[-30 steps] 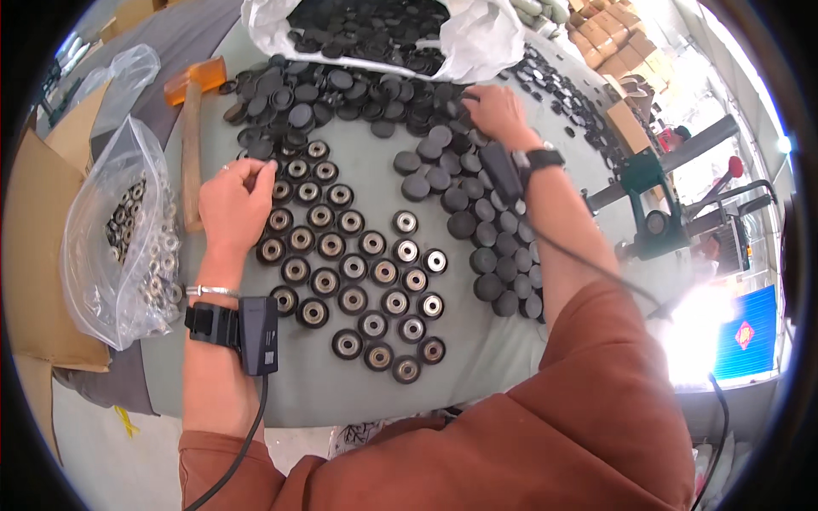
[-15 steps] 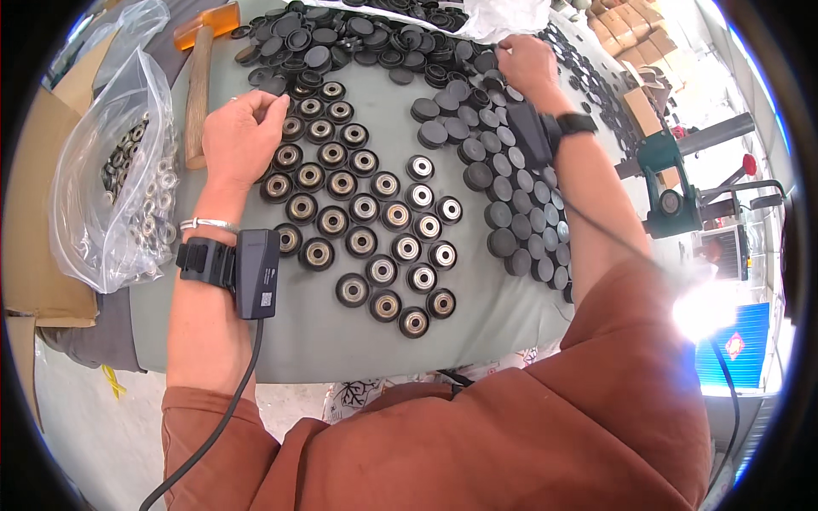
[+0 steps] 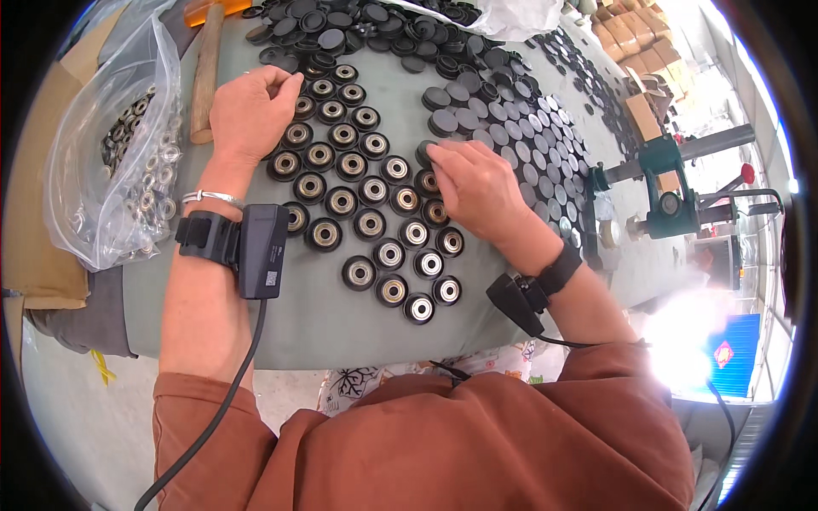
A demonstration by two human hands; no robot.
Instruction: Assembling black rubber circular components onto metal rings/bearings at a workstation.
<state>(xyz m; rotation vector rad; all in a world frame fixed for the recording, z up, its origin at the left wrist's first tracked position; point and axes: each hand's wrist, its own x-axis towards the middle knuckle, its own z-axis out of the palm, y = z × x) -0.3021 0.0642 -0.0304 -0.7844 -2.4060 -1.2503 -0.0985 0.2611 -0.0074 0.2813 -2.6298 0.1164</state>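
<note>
My right hand (image 3: 479,183) pinches a round black plastic cap (image 3: 423,154) at the right edge of the bearing rows. Its fingers partly cover the nearest bearings. My left hand (image 3: 253,112) is curled closed at the upper left of the rows; whatever its fingertips may hold is hidden. Between the hands, several metal bearings set in black rims (image 3: 372,190) lie flat on the grey-green table cover (image 3: 307,332). Right of my right hand, more black caps (image 3: 545,140) lie face up in close rows.
Loose black caps (image 3: 396,38) are heaped at the far side. At the left stand a clear plastic bag (image 3: 77,183) with small metal bearings and a hammer (image 3: 206,77) with a wooden handle. A green metal press (image 3: 669,192) is at the right. Cables trail from both wrist devices.
My right hand has come from the far caps toward me and left, now with a black cap in its fingers. My left hand stays curled near the same bearings. The view has shifted slightly.
</note>
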